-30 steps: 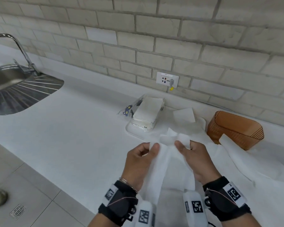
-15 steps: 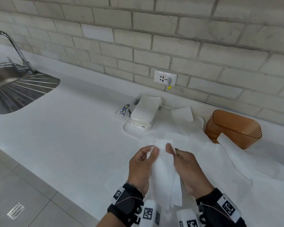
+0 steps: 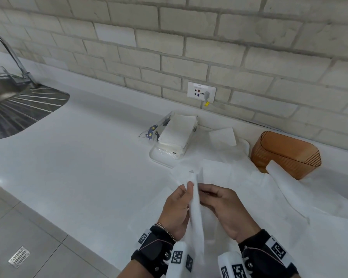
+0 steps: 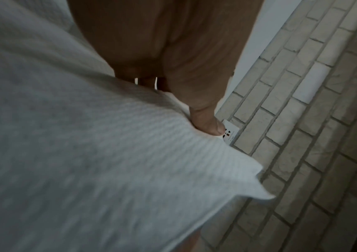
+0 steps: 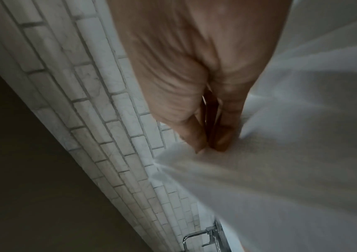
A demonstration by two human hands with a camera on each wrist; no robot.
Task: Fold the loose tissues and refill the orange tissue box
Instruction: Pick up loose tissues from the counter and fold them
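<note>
Your left hand [image 3: 176,207] and right hand [image 3: 225,209] both pinch the tissue [image 3: 196,213] at its top edge, above the table [image 3: 88,157]; its length hangs toward you. The orange tissue box [image 3: 285,155] sits ahead-right, nearer your right hand.

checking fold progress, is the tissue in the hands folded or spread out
Folded: the tissue hangs as a narrow doubled strip, pinched between left hand and right hand.
</note>
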